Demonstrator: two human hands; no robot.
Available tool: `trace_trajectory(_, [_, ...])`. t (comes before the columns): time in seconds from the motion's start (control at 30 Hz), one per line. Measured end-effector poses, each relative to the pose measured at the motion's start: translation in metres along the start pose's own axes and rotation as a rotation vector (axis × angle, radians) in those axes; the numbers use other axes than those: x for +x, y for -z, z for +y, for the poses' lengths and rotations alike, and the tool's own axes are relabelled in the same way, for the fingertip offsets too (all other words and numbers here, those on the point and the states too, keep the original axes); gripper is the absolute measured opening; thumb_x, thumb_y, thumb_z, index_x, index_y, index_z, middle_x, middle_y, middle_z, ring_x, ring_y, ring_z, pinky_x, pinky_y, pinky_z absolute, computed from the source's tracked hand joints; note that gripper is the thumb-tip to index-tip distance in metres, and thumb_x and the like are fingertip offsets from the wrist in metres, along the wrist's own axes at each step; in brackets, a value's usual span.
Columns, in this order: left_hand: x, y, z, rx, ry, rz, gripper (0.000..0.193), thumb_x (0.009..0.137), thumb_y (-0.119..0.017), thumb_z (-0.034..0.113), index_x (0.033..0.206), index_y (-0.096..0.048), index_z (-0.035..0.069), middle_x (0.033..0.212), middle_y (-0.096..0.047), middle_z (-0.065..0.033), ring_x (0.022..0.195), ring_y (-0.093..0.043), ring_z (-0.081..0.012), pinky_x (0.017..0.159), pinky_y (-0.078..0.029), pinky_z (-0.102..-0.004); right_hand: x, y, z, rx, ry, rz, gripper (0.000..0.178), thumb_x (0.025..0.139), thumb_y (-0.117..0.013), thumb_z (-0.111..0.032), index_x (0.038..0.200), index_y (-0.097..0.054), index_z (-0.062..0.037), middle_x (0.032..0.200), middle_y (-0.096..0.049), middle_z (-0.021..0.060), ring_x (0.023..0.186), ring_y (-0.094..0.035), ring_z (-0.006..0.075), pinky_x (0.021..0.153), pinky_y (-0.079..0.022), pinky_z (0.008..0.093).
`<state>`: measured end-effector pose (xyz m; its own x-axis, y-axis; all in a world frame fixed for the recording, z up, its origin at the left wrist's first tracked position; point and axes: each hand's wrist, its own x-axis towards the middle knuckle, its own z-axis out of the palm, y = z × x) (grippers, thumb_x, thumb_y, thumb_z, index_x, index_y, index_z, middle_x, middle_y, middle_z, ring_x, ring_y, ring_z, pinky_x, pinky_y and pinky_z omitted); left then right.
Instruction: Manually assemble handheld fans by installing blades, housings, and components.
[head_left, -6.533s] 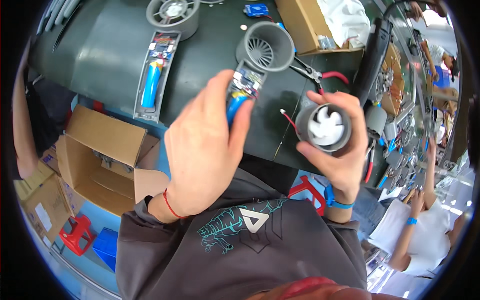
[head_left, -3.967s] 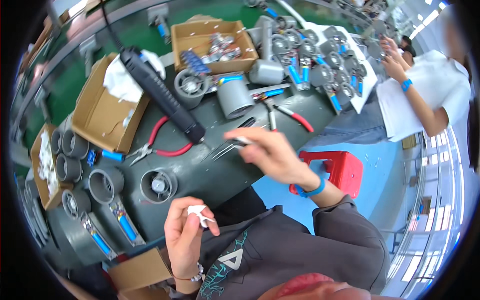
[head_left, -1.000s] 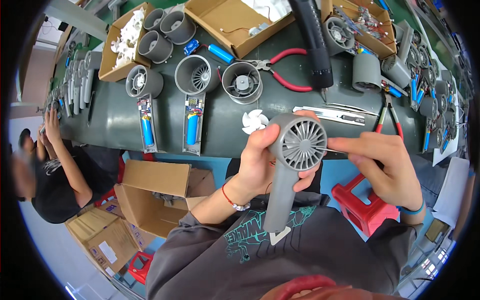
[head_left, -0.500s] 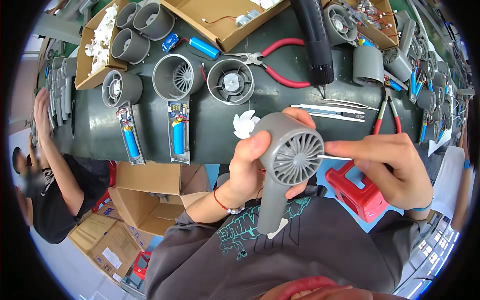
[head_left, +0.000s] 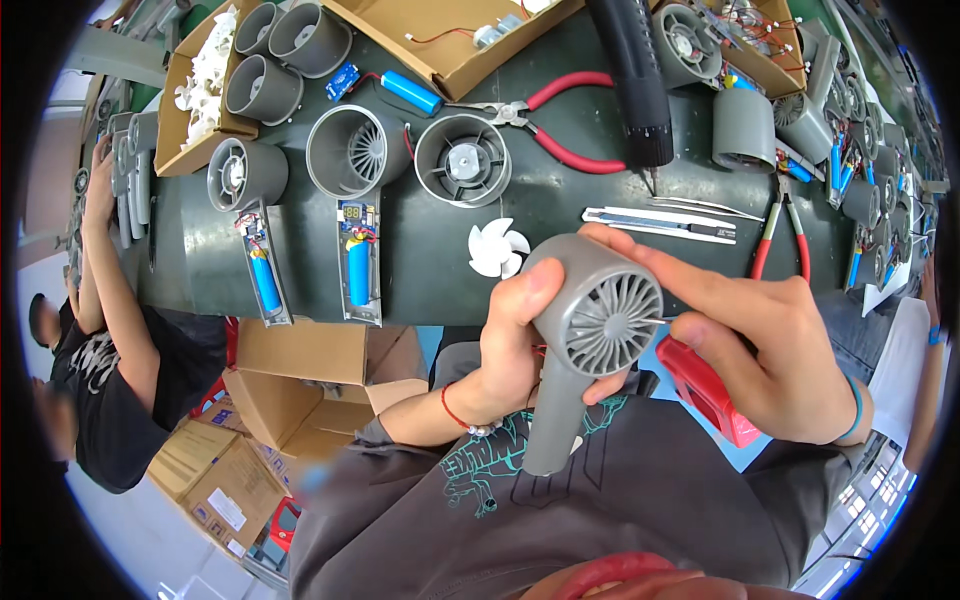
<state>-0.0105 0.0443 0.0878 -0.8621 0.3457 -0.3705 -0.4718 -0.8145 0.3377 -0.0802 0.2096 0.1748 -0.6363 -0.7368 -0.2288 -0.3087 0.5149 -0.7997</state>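
Note:
My left hand (head_left: 508, 350) is wrapped round a grey handheld fan housing (head_left: 553, 410), its round slatted grille facing up and its handle pointing down toward my shirt. At the grille's right edge, my right hand (head_left: 775, 345) pinches a thin pale rod (head_left: 657, 321); most of the rod is hidden by the fingers. The right forefinger reaches along the housing's upper rim. Just beyond the housing, a white fan impeller (head_left: 497, 248) lies on the dark green table (head_left: 420, 265).
Past my hands lie a utility knife (head_left: 660, 224), tweezers (head_left: 708, 208) and red-handled pliers (head_left: 575, 145). A black electric screwdriver (head_left: 635, 90) hangs over the table. Open fan parts (head_left: 357, 265) line the left; a cardboard box (head_left: 300, 355) stands below. A co-worker (head_left: 120, 370) is at far left.
The right hand has closed in on the housing, its forefinger now reaching over the rim, and less of the rod shows. The housing has shifted slightly right. The co-worker's arms have moved.

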Motion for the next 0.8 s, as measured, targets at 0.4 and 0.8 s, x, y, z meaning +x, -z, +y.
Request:
trace_trajectory(0.4, [-0.003, 0.0, 0.002, 0.142, 0.01, -0.08, 0.071, 0.083, -0.039, 0.067, 0.112, -0.035, 0.002, 0.079, -0.055, -0.0179, 0.037, -0.047, -0.0225, 0.033, -0.036, -0.0296, -0.008, 0.004, -0.006, -0.102, -0.097, -0.06, 0.044, 0.08, -0.06, 0.006, 0.124, -0.056, 0.0057, 0.095, -0.067, 0.0219, 0.069, -0.068, 0.0272, 0.063, -0.051, 0.029])
trace_trajectory(0.8, [-0.009, 0.015, 0.0, 0.005, -0.176, -0.089, 0.067, 0.089, -0.04, 0.062, 0.119, -0.04, 0.002, 0.092, -0.051, -0.0188, 0.055, -0.048, -0.0199, 0.04, -0.042, -0.0308, -0.01, 0.019, 0.049, -0.204, -0.105, 0.255, 0.025, 0.086, -0.055, 0.001, 0.109, -0.064, 0.0001, 0.079, -0.061, 0.0126, 0.068, -0.058, 0.0245, 0.065, -0.046, 0.0308])
